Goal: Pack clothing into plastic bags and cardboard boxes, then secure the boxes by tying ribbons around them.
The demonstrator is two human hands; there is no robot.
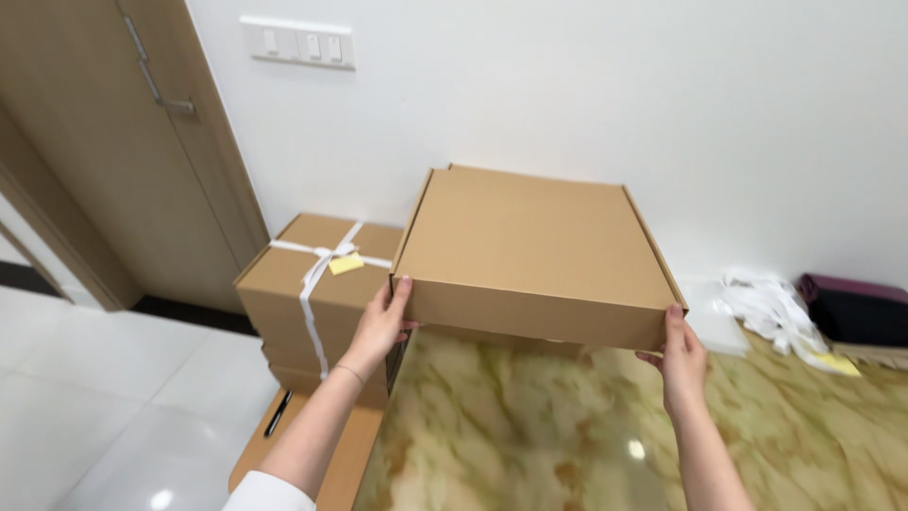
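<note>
White wall (567,85) fills the background, with a row of light switches (298,43) high up and a wooden door (113,142) at the left. Below it runs a glossy marble-patterned bench (567,426) in green and cream. A flat, closed cardboard box (534,251) is held just above the far edge of the bench, close to the wall. The left hand (383,326) grips its near left corner, fingers (402,289) curled up against the front wall of the box. The right hand (681,360) holds the near right corner, thumb pressed on the front face, the other fingers hidden underneath. Left of the bench, a stack of cardboard boxes tied with white ribbon (317,284) carries a yellow tag (345,264). Loose white ribbon (771,308) and a dark purple case (856,308) lie at the far right of the bench.
</note>
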